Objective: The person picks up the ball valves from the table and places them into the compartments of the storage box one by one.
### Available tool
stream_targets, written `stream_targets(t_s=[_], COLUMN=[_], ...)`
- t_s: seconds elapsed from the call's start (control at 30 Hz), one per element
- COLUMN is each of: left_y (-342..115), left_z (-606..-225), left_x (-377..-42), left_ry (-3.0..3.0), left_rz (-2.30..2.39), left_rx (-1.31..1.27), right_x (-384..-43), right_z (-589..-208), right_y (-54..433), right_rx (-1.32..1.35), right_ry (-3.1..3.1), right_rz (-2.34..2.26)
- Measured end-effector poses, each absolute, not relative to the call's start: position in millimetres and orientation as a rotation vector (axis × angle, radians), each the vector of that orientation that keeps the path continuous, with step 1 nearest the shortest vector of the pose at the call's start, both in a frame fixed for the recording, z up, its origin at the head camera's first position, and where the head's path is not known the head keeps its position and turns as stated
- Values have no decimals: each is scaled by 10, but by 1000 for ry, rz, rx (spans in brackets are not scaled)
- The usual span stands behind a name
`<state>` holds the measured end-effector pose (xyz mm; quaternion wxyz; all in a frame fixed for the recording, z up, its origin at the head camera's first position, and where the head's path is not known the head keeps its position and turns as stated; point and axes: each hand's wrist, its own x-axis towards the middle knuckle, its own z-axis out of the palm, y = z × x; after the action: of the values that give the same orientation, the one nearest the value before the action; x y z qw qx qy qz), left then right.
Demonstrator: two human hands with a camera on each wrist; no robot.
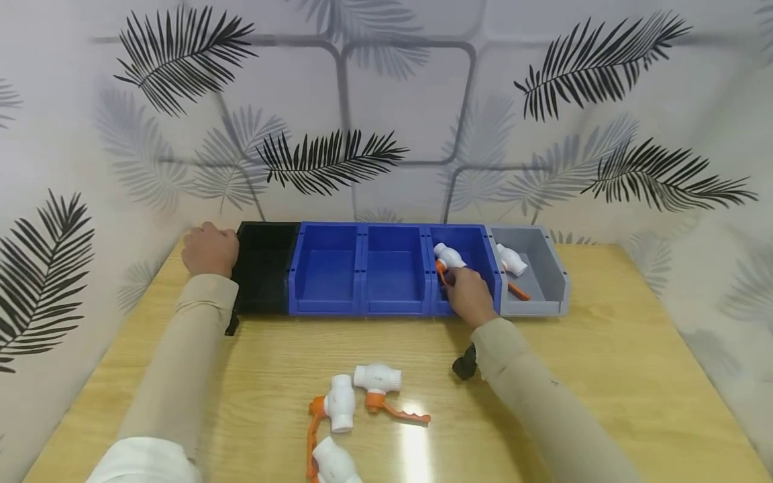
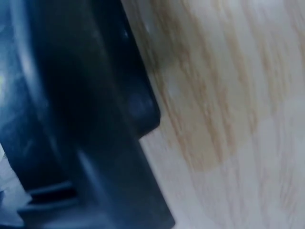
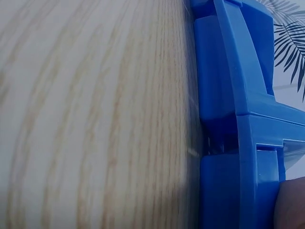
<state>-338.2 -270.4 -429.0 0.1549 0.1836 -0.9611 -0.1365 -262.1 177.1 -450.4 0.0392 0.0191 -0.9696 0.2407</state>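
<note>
In the head view my right hand (image 1: 470,295) reaches into the rightmost blue bin (image 1: 461,235) and pinches a white plastic ball valve (image 1: 448,254) near its orange lever handle. The right wrist view catches only a sliver of the hand (image 3: 291,205) by the blue bin wall. My left hand (image 1: 209,249) lies against the outer left side of the black bin (image 1: 266,268); its fingertips are hidden, so whether it grips the bin cannot be told. Another ball valve (image 1: 512,260) with an orange lever sits in the grey bin (image 1: 558,282).
Two more blue bins (image 1: 326,307) stand between the black bin and my right hand, all in one row. On the wooden table (image 1: 272,362) nearer me lie three ball valves, one sideways (image 1: 379,378), one upright in view (image 1: 341,404), one cut by the frame edge (image 1: 335,463).
</note>
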Motion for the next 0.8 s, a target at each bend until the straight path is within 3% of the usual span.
stream_targets(t_s=[0.8], left_y=[-2698], left_z=[-4311], left_x=[-3402], left_ry=[-2713], left_rz=[-440], left_rx=[516], right_x=[-2604], right_z=[-4531], right_y=[1775], right_rx=[45], right_ry=[-2959], right_rz=[752])
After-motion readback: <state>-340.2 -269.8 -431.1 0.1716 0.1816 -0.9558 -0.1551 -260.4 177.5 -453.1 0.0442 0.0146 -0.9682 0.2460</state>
